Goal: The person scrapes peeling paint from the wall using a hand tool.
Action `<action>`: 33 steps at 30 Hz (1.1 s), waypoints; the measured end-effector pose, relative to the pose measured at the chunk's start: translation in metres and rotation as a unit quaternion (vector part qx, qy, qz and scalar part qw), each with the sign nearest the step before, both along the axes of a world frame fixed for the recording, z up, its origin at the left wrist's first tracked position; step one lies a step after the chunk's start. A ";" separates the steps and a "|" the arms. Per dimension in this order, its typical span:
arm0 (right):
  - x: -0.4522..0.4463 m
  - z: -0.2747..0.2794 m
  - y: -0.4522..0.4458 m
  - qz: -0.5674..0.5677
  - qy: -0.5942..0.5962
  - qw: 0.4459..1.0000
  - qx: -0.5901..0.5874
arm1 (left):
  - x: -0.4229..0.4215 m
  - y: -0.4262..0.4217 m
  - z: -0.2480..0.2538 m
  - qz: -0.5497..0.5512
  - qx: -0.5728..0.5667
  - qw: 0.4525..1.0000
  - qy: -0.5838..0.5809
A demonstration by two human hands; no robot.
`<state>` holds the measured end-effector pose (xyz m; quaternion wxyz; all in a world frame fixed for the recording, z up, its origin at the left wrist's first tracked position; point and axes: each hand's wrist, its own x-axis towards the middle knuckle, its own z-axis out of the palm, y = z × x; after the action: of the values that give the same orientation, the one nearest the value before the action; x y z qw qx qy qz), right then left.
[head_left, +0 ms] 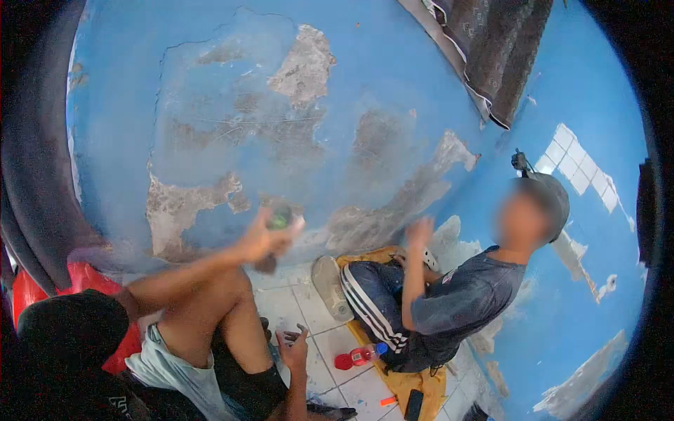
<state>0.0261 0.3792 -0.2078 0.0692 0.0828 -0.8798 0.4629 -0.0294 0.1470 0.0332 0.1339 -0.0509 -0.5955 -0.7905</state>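
My left hand (270,238) reaches out close to the peeling blue wall (232,140), its fingers closed around a dark green object (279,216). Motion blurs that object and its kind is unclear. Over the tiled floor, beside my bent knee, my right hand (293,346) is held with its fingers apart and nothing in it. Dark smudges mark its fingers. A bottle with red liquid and a blue cap (364,355) lies on the floor to the right of that hand.
Another person (456,295) sits cross-legged at the right, one hand (420,231) raised near the wall. Near them are a yellow cloth (432,382), a black phone-like item (413,405) and a small orange item (388,401). Dark fabric (502,56) hangs above; a red bag (88,277) stands left.
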 end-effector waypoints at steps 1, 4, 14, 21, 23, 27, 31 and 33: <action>-0.002 -0.005 0.002 -0.008 -0.034 0.999 0.024 | 0.018 -0.018 0.032 0.041 -0.095 0.994 0.037; -0.003 -0.006 0.002 0.009 -0.008 1.000 0.011 | 0.030 -0.067 0.075 0.153 -0.310 0.917 0.197; 0.000 -0.011 0.002 0.000 0.007 0.999 0.036 | 0.048 -0.118 0.058 0.190 -0.480 0.806 0.290; 0.000 -0.021 0.006 0.021 0.030 0.999 0.034 | 0.024 -0.102 0.054 0.157 -0.502 0.736 0.425; -0.002 -0.016 0.005 0.014 0.030 0.999 0.038 | 0.039 -0.099 0.065 0.217 -0.498 0.774 0.326; -0.002 -0.013 0.004 0.010 -0.021 0.998 0.052 | 0.028 -0.109 0.047 0.212 -0.505 0.767 0.335; -0.002 -0.018 0.005 0.023 0.025 0.998 0.058 | 0.028 -0.110 0.043 0.186 -0.513 0.784 0.296; 0.001 -0.016 0.004 0.025 0.028 0.997 0.073 | 0.035 -0.107 0.048 0.206 -0.522 0.773 0.296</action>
<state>0.0274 0.3831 -0.2237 0.0759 0.1220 -0.9066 0.3968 0.0060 0.0400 0.0814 0.4165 -0.2204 -0.8435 -0.2578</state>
